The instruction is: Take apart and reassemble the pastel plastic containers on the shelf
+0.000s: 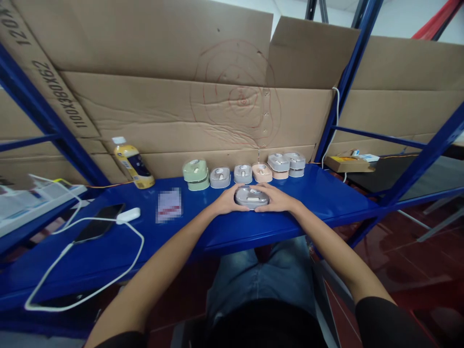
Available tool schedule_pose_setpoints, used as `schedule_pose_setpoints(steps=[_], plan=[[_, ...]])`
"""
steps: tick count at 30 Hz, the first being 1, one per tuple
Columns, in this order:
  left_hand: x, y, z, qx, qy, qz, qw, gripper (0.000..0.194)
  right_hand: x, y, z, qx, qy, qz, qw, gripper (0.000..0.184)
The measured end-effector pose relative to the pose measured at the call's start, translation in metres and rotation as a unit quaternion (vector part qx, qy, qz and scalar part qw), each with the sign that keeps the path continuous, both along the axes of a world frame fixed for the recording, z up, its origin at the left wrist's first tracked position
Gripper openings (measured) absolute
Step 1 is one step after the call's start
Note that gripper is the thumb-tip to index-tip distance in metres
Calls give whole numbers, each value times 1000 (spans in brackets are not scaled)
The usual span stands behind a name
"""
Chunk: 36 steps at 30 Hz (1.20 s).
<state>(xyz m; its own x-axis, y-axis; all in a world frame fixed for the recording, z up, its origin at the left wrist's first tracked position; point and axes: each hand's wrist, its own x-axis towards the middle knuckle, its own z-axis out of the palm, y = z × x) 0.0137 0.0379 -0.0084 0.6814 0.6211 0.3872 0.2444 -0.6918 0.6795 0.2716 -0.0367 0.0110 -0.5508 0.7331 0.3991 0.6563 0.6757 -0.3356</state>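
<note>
A grey lunch box (252, 197) with a rounded lid and a handle on top is held at the front middle of the blue shelf. My left hand (229, 200) grips its left side, and my right hand (274, 198) wraps its right side. Behind it runs a row of similar boxes: a stacked green lunch box (196, 174), a grey one (220, 177), another grey one (242, 173) and a pink one (262, 172). To their right stand a grey-over-pink stack (279, 165) and a grey stack (296, 163).
At the left, a yellow bottle (134, 163) stands near the cardboard wall (163, 106). A blurred-out card (169, 205), a phone (99, 223) and a white cable (139, 256) lie on the blue shelf (326, 193). A blue post (350, 79) rises at the right, with a cardboard box (348, 164) beyond.
</note>
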Motion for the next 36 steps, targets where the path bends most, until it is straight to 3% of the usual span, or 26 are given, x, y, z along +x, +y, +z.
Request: schedule_pose_setpoints(steps=[5,8,12,16,21,26,32,36], plan=[[-3,9,-7,-29,-45,2,999,90,6,-6,4,6,1,-82,997,94],[-1,14,-7,11,-93,64,994,74,5,3,17,53,32,-188,980,90],[-2,10,2,115,-55,140,982,49,-1,38,38,108,60,-359,925,86],[-4,5,9,188,56,188,962,48,-12,81,46,117,29,-428,896,79],[-6,18,12,227,116,241,936,68,-25,112,34,128,35,-448,884,77],[-9,28,12,190,159,284,926,72,-24,117,24,158,47,-416,894,77],[-3,4,23,207,164,340,903,48,-23,99,26,193,9,-392,899,60],[2,-11,29,227,152,428,862,59,-29,75,27,223,4,-348,911,51]])
